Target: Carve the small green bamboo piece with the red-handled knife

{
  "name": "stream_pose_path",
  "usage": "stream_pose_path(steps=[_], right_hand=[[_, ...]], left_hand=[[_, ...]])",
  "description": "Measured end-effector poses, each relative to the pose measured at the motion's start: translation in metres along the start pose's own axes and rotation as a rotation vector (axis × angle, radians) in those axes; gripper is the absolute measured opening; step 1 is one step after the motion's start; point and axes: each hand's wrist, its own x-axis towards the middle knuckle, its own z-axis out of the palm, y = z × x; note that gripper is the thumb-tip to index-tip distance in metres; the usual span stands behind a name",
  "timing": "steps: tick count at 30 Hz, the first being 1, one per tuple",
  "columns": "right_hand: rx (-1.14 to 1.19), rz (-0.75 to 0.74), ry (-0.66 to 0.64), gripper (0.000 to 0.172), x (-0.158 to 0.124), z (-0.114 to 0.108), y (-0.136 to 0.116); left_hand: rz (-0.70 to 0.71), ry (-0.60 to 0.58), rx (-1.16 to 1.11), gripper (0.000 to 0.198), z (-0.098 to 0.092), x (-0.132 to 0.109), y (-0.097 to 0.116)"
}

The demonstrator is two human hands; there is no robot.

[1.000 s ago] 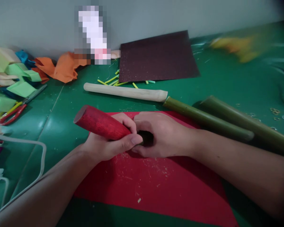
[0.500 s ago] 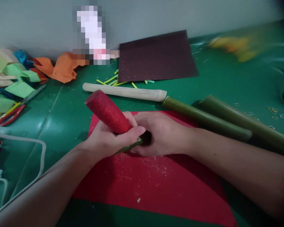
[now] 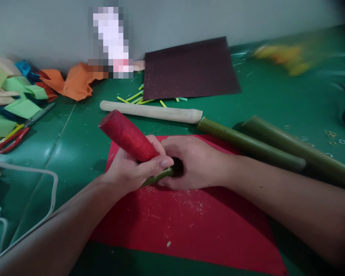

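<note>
My left hand (image 3: 128,170) is wrapped round a thick red wooden handle (image 3: 128,136), tilted up and to the left. The working end of this tool is hidden between my hands. My right hand (image 3: 197,161) curls round a green bamboo piece (image 3: 158,179), whose dark hollow shows beside my left thumb. Most of the bamboo is covered by my fingers. Both hands are close together over a red sheet (image 3: 186,230) strewn with fine pale shavings.
Behind my hands lie a peeled pale bamboo stick (image 3: 149,111) and two green bamboo lengths (image 3: 253,143). A dark brown sheet (image 3: 189,69) is farther back. Red-handled scissors (image 3: 14,140), folded coloured paper (image 3: 23,107) and a white cord (image 3: 53,191) are at the left.
The red handle and my left hand have shifted slightly left, and the handle leans a little farther over. My right hand stays put with the bamboo.
</note>
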Motion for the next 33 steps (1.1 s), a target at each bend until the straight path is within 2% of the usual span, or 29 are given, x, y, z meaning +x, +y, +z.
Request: stream_pose_path(steps=[6,11,21,26,33], right_hand=[[-0.019,0.002,-0.015,0.023,0.000,-0.001,0.001],[-0.020,0.014,-0.014,0.020,-0.001,-0.002,0.000],[-0.027,0.017,-0.011,0.022,0.000,-0.003,0.000],[-0.021,0.007,-0.025,0.016,0.000,-0.003,0.001],[-0.051,-0.053,0.063,0.019,-0.001,0.003,0.005]], left_hand=[[0.089,-0.034,0.048,0.024,-0.001,0.001,0.000],[0.108,-0.092,0.062,0.021,-0.006,-0.002,-0.004],[0.146,-0.124,0.031,0.016,-0.007,-0.001,-0.006],[0.184,-0.125,0.162,0.014,-0.007,-0.001,0.003],[0.156,-0.120,0.457,0.009,-0.008,-0.003,0.014]])
